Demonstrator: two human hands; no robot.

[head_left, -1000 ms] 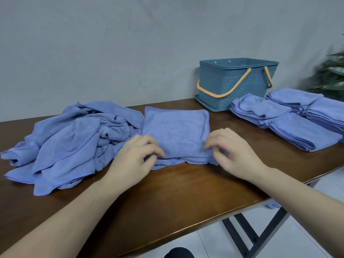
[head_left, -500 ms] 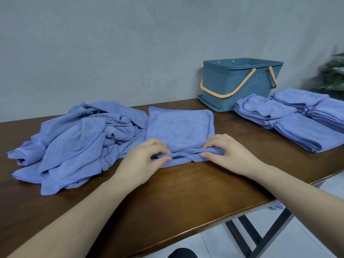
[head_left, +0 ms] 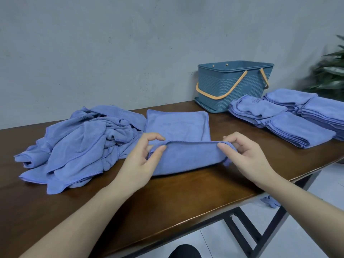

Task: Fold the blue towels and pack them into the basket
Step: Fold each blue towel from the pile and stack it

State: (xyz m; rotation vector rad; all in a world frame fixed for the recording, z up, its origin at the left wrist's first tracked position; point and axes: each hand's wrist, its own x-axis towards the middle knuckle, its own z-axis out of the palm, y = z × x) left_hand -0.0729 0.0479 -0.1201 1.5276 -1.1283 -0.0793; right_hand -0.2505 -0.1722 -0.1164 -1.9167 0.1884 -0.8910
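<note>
At nine o'clock the unfolded towel heap [head_left: 78, 144] waits. The left hand [head_left: 141, 161] and right hand [head_left: 247, 157] each pinch a near corner of the centre blue towel [head_left: 176, 127], lifting its edge to fold away. Folded stacks [head_left: 290, 116] sit beside the basket [head_left: 232, 86] at two o'clock, ready for packing.

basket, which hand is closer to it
Right. The right hand pinches the towel corner on the side toward the basket; the left hand pinches the opposite corner, farther from it.
</note>
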